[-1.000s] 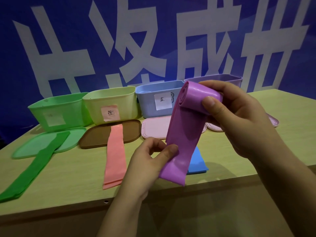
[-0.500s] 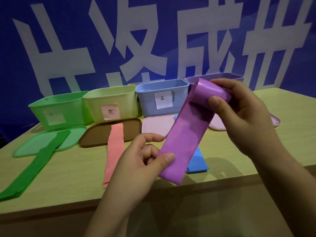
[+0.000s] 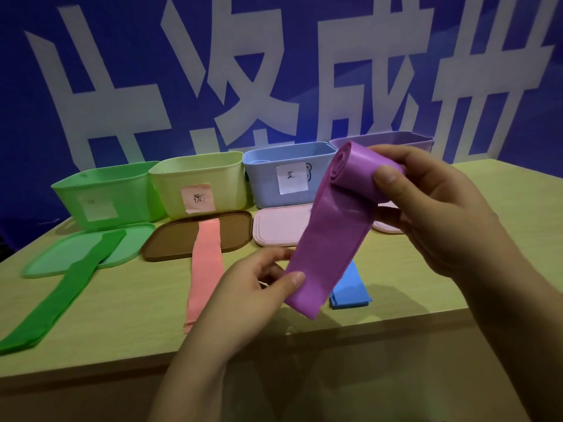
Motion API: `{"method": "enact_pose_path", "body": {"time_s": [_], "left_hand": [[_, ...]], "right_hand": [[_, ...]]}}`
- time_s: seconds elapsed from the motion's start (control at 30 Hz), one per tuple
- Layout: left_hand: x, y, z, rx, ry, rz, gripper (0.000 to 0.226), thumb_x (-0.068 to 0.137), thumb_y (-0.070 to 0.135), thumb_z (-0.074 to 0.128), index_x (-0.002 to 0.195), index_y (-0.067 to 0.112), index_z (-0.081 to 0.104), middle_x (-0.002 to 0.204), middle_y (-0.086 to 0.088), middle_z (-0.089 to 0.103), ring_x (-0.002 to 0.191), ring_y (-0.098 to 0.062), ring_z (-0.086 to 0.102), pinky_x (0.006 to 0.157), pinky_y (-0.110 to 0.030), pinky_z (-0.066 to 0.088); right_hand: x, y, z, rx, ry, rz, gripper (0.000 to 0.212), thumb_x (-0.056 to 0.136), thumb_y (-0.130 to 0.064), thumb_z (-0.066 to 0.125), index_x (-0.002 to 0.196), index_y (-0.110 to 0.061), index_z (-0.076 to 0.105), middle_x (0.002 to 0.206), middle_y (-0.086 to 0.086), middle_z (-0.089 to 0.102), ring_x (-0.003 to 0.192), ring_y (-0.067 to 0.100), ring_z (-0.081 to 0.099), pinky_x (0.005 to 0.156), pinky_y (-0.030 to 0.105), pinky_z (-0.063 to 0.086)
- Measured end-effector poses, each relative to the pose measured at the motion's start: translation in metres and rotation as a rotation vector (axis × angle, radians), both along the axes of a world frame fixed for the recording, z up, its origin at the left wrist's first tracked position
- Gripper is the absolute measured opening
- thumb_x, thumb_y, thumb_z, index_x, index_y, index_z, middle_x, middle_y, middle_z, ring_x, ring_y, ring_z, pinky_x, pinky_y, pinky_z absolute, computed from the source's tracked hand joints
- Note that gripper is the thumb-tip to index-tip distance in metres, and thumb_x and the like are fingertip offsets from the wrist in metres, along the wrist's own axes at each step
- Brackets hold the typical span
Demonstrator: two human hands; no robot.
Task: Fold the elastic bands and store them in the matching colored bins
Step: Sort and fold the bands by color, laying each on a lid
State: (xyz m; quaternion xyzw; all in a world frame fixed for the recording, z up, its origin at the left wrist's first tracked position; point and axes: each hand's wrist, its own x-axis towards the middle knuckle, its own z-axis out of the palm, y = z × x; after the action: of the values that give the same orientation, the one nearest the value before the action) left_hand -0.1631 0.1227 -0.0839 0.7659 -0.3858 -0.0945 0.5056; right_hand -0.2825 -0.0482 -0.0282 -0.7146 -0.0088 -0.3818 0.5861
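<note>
Head view: right hand [image 3: 432, 208] grips purple band [image 3: 332, 236] roll; left hand [image 3: 259, 287] pinches tail.

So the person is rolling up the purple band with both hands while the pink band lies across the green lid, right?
Not quite. In the head view the pink band lies across the brown lid, not the green one; the green lid has the green band on it. The rest holds: the right hand grips the rolled end of the purple band and the left hand pinches its loose end.
</note>
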Motion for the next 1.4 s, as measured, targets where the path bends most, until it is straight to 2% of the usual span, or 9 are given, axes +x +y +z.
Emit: {"method": "enact_pose_path", "body": {"time_s": [0.07,0.17,0.3,0.43,0.8,1.0,1.1,1.3,1.4], "left_hand": [[0.001,0.001,0.000,0.086,-0.036,-0.009,0.026,0.080,0.035,0.069,0.101,0.046,0.058,0.095,0.017,0.067,0.092,-0.001,0.062,0.092,-0.040,0.050],[0.001,0.001,0.008,-0.061,0.052,-0.082,0.065,0.066,0.061,0.072,0.124,0.042,0.047,0.122,0.022,0.059,0.114,0.009,0.052,0.100,-0.029,0.045],[-0.010,-0.017,0.017,-0.263,0.214,-0.155,0.047,0.068,0.039,0.075,0.111,0.029,0.059,0.098,0.016,0.072,0.094,0.003,0.065,0.075,-0.017,0.051],[-0.016,-0.026,0.012,-0.335,0.237,-0.078,0.019,0.077,0.018,0.071,0.096,0.020,0.067,0.089,0.004,0.074,0.081,-0.005,0.068,0.074,-0.025,0.054],[-0.025,-0.026,0.008,-0.435,0.317,-0.089,0.028,0.066,0.032,0.068,0.089,0.016,0.071,0.088,-0.007,0.074,0.083,-0.023,0.066,0.081,-0.045,0.052],[-0.026,-0.018,0.008,-0.463,0.269,-0.148,0.011,0.078,0.024,0.070,0.088,0.027,0.073,0.087,0.000,0.073,0.079,-0.012,0.067,0.070,-0.029,0.054],[-0.023,-0.014,0.008,-0.477,0.243,-0.197,0.020,0.075,0.019,0.066,0.091,0.029,0.073,0.091,0.001,0.073,0.083,-0.010,0.067,0.069,-0.023,0.053],[-0.023,-0.012,0.015,-0.467,0.259,-0.196,0.059,0.045,0.069,0.077,0.090,0.031,0.072,0.090,-0.001,0.074,0.081,-0.014,0.069,0.064,-0.024,0.054],[-0.025,-0.017,0.014,-0.531,0.295,-0.116,0.039,0.054,0.054,0.081,0.083,0.029,0.074,0.082,-0.001,0.073,0.075,-0.011,0.067,0.062,-0.025,0.054]], "right_hand": [[-0.001,0.001,-0.002,-0.114,0.032,-0.069,0.024,0.082,-0.041,0.059,0.105,-0.037,0.057,0.105,-0.006,0.061,0.100,0.015,0.062,0.075,0.028,0.057],[-0.001,0.010,-0.004,-0.272,0.087,-0.115,0.029,0.075,-0.046,0.053,0.104,-0.042,0.055,0.100,-0.015,0.062,0.098,0.004,0.060,0.079,0.025,0.056],[0.003,0.023,-0.012,-0.332,0.082,-0.096,0.027,0.080,-0.043,0.055,0.106,-0.041,0.053,0.101,-0.020,0.060,0.097,-0.004,0.057,0.075,0.010,0.049],[0.003,0.024,-0.017,-0.420,0.086,-0.109,0.027,0.082,-0.041,0.054,0.108,-0.046,0.048,0.109,-0.019,0.058,0.100,-0.001,0.056,0.074,0.009,0.048],[0.006,0.023,-0.033,-0.609,-0.056,-0.294,0.035,0.086,-0.041,0.048,0.119,-0.029,0.049,0.106,-0.027,0.048,0.096,-0.014,0.049,0.077,0.000,0.039],[0.008,0.023,-0.036,-0.718,-0.072,-0.357,0.038,0.088,-0.041,0.047,0.122,-0.025,0.047,0.105,-0.026,0.043,0.097,-0.010,0.046,0.085,0.009,0.043],[0.008,0.026,-0.035,-0.737,-0.108,-0.367,0.036,0.088,-0.035,0.050,0.121,-0.021,0.047,0.110,-0.016,0.046,0.101,-0.002,0.046,0.088,0.014,0.044],[0.009,0.034,-0.039,-0.820,-0.066,-0.321,0.033,0.086,-0.027,0.051,0.117,-0.021,0.046,0.122,0.001,0.046,0.109,0.010,0.046,0.088,0.013,0.042],[0.010,0.032,-0.034,-0.743,-0.044,-0.214,0.031,0.084,-0.029,0.055,0.114,-0.022,0.052,0.118,-0.001,0.048,0.109,0.005,0.048,0.088,0.012,0.042]]}}
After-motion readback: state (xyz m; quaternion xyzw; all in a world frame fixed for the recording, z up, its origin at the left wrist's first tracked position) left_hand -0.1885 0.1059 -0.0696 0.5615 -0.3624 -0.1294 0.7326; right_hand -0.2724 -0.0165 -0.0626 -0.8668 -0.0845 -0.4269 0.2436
